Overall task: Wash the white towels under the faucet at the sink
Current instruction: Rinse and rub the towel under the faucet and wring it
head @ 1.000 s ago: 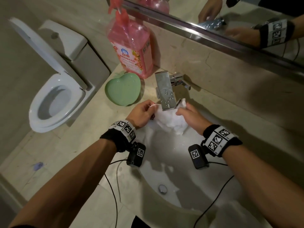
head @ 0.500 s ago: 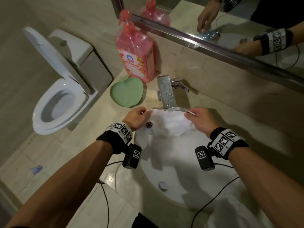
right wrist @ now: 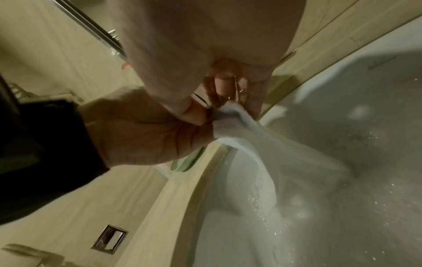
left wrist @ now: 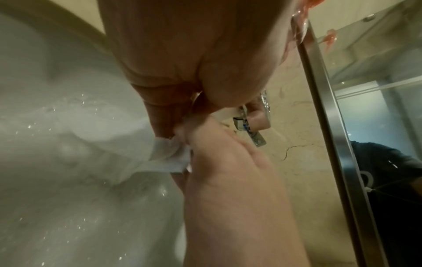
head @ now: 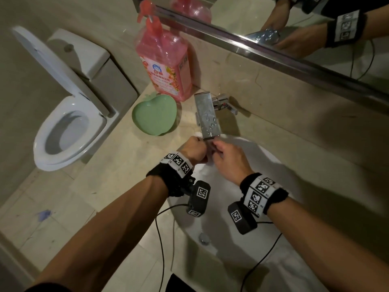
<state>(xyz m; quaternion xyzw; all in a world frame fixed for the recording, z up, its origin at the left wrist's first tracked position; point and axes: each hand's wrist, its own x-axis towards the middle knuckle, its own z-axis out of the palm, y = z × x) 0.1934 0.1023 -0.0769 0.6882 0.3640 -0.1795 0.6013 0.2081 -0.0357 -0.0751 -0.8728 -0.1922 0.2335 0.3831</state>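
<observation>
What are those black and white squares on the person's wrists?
Each bare arm wears a fuzzy black wristband wrapped in a white strip printed with blocky black-and-white code squares. A small black camera box with its own code sticker hangs under each wrist, trailing a thin black cable. No sleeves cover the forearms.

My left hand (head: 194, 151) and right hand (head: 228, 160) meet just under the faucet (head: 207, 116), over the sink (head: 271, 165), with the towel (right wrist: 248, 140) hanging between them into the bowl. Left of the faucet lies a dish (head: 154, 116), behind it a bottle (head: 163, 64); the toilet (head: 67, 114) stands further left
</observation>
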